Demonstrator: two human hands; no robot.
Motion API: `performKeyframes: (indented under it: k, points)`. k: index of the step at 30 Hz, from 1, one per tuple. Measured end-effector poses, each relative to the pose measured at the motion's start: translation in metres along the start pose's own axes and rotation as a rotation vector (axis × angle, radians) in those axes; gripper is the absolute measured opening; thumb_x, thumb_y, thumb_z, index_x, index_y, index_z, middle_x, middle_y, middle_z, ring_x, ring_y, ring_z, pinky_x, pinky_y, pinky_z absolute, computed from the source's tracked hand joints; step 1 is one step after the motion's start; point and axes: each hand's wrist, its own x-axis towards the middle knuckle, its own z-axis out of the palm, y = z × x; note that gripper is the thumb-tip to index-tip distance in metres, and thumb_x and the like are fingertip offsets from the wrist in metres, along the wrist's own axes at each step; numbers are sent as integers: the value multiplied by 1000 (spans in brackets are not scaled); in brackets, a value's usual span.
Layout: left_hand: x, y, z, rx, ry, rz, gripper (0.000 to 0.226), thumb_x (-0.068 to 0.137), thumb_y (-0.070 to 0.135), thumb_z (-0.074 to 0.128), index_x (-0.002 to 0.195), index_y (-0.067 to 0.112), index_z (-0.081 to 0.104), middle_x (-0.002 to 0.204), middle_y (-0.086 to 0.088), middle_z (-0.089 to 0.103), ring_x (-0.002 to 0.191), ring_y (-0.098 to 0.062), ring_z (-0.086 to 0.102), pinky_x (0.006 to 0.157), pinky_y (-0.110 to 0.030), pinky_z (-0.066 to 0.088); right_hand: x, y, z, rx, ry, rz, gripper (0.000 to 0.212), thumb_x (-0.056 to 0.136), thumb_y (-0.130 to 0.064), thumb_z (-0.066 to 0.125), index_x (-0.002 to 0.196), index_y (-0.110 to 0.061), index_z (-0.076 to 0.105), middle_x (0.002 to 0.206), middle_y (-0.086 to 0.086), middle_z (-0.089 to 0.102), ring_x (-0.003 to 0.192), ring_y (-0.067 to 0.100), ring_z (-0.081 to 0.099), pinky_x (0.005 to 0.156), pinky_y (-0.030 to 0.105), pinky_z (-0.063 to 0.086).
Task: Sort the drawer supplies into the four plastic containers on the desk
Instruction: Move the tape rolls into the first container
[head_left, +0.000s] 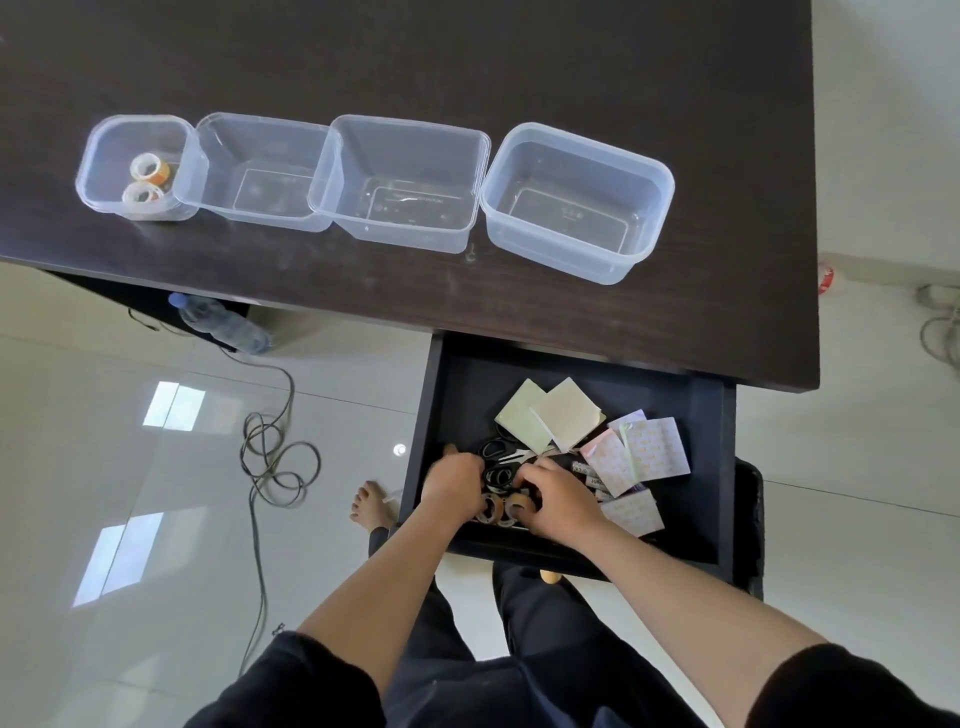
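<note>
While both hands work low in the open drawer (711, 467), the left hand (451, 486) has its fingers curled down over a tape roll (488, 510) and the right hand (558, 499) curls over a second tape roll (517, 506) just beside it; each looks to be gripping its roll, though the fingertips are hidden. Black scissors (501, 457) lie just beyond the knuckles, with sticky-note pads (563, 415) and patterned packets (657, 447) further right. On the desk (467, 52), the far-left container (137, 166) already holds two rolls of tape (148, 179); the other three containers (405, 182) hold nothing. The likely trouble is snagging: the rolls sit touching the scissor handles, so lifting could drag the scissors along or knock a roll loose, and a dropped roll could run off across the tiled floor (130, 467).
</note>
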Motion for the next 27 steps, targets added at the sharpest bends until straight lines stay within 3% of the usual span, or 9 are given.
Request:
performKeyframes:
  k: [6,11,15,18,20,23,27]
  points:
    - [3,-3,3,-75,20,-16,23,79,16,69,102,14,64,122,-12,50,96,-26,61,89,-31,50,2,-3,7,-18,-51,-25,34,82,-29,66,115,-22,62,114,0,52,98,20,59,78,34,51]
    - [1,-5,2,-164,78,-18,27,76,14,68,102,9,63,119,-11,51,89,-28,62,78,-29,49,3,-7,8,-31,-70,-40,43,80,-25,64,122,-24,55,120,2,48,98,26,59,77,40,53]
    - [-3,-4,0,-207,104,28,28,77,13,65,105,12,61,113,-8,52,85,-26,60,70,-27,46,4,-11,6,-35,-30,-28,39,81,-26,64,115,-18,46,117,3,49,94,29,58,71,39,51]
    - [-3,-4,-1,-232,94,59,27,78,14,64,105,13,62,110,-8,55,88,-26,60,71,-27,46,5,-13,5,-81,-35,-35,34,83,-29,62,113,-17,50,114,3,51,96,29,58,72,38,51]
    - [-3,-5,-1,-250,88,61,30,77,13,64,107,13,63,109,-9,58,91,-26,61,75,-28,48,5,-14,6,-117,-75,-44,42,82,-30,62,122,-23,52,118,2,50,103,29,58,78,40,52]
    - [-3,-6,0,-282,95,58,40,77,11,62,117,15,59,111,-9,59,96,-25,60,79,-29,49,5,-14,7,-116,-114,-28,61,80,-30,63,137,-33,42,125,1,47,111,27,56,86,38,52]
    - [-4,-6,0,-306,93,57,46,77,11,62,122,16,56,111,-8,59,97,-24,60,77,-28,48,6,-13,6,-133,-111,-24,66,77,-31,65,138,-32,40,124,1,46,111,27,56,84,39,52]
